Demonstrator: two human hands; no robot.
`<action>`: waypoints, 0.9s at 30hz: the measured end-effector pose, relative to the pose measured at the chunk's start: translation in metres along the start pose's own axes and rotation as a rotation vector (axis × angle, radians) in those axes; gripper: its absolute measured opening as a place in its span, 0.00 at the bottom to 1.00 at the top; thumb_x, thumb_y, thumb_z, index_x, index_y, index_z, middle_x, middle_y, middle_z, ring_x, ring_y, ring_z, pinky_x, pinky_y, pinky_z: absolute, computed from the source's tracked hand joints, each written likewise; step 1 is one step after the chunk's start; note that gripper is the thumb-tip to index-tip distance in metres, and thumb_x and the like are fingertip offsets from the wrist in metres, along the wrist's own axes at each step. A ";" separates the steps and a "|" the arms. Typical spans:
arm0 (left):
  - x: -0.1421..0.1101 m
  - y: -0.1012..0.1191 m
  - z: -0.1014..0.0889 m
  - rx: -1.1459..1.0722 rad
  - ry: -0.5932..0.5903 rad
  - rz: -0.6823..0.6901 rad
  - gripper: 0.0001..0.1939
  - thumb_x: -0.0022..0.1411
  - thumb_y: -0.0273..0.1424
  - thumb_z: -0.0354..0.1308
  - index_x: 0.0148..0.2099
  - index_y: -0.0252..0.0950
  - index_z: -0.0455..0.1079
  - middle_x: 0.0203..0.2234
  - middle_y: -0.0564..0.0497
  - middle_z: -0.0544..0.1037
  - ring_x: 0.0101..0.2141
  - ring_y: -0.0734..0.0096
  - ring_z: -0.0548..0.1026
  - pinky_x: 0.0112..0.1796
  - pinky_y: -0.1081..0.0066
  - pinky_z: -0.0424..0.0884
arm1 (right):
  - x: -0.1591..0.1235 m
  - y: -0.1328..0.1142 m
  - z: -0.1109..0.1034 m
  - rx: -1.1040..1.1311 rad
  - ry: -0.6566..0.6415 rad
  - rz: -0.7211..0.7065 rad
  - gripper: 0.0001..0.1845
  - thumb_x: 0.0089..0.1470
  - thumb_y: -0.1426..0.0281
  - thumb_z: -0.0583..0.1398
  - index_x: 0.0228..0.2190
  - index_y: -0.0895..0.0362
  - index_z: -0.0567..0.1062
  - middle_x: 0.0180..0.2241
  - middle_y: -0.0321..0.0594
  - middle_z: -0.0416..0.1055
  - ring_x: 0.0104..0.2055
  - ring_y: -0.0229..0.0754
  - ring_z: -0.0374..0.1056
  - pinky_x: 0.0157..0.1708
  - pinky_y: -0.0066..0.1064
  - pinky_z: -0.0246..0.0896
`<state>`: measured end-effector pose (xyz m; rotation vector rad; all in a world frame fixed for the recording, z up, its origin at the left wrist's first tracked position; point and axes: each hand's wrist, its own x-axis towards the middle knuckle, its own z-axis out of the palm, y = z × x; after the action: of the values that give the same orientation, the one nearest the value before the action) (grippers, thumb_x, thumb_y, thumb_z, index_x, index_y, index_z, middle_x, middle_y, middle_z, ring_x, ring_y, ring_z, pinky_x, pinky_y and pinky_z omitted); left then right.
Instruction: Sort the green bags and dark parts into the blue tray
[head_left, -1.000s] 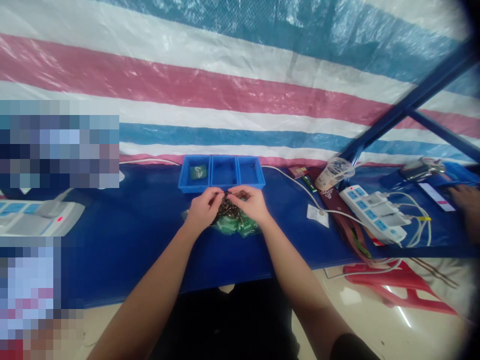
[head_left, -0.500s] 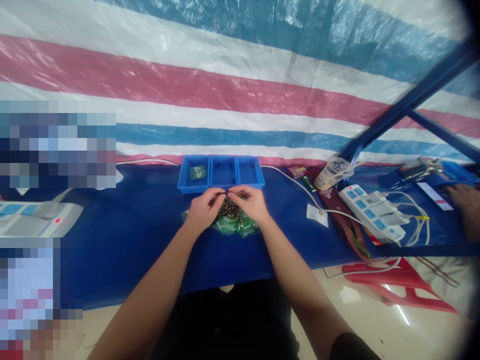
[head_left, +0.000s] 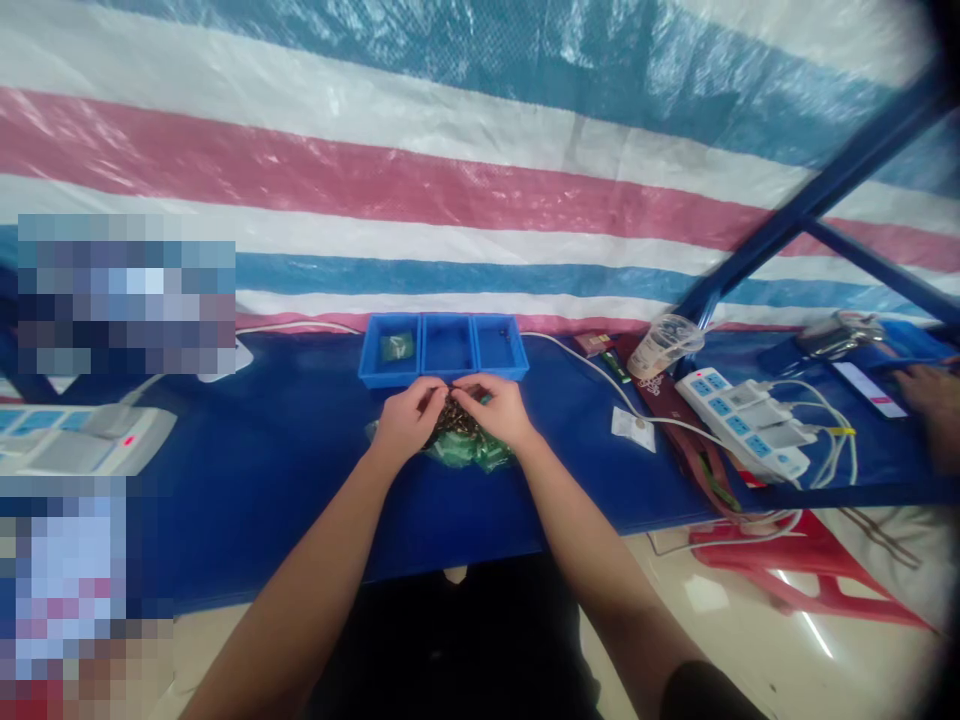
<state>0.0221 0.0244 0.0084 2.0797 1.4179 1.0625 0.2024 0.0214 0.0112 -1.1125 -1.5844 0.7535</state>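
My left hand and right hand nearly meet, whether clamped I cannot tell, over small shiny brown pieces on crinkled green plastic.

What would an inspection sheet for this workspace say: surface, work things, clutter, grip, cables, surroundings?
Surface: blue tabletop.
Work things: heap of small brownish pieces, bordered by green plastic; three-compartment blue tray beyond, green packet in its left compartment.
Clutter: plastic cup, white packet and phone, toward the right.
Grip: left hand and right hand close together at the heap; anything pinched is too small to tell.
Cables: white cable leads toward the right power strip; second power strip at left.
Surroundings: striped plastic sheet behind; another person's hand near the phone.
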 end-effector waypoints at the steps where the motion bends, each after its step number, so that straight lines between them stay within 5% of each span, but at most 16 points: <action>1: 0.000 0.000 0.000 0.003 -0.001 0.004 0.15 0.67 0.41 0.51 0.43 0.37 0.73 0.26 0.55 0.77 0.24 0.78 0.71 0.30 0.77 0.65 | 0.000 0.000 0.000 -0.007 0.007 -0.009 0.10 0.53 0.64 0.64 0.35 0.56 0.80 0.30 0.39 0.78 0.30 0.38 0.73 0.32 0.30 0.70; 27: -0.004 -0.001 -0.006 0.115 -0.018 0.089 0.14 0.66 0.41 0.53 0.43 0.40 0.75 0.27 0.54 0.79 0.27 0.74 0.75 0.32 0.75 0.67 | -0.007 0.002 -0.001 -0.151 0.015 -0.233 0.06 0.57 0.70 0.61 0.35 0.55 0.80 0.35 0.42 0.76 0.35 0.39 0.71 0.32 0.30 0.69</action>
<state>0.0160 0.0206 0.0102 2.2471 1.4203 1.0149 0.2045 0.0159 0.0075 -1.0153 -1.7444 0.4760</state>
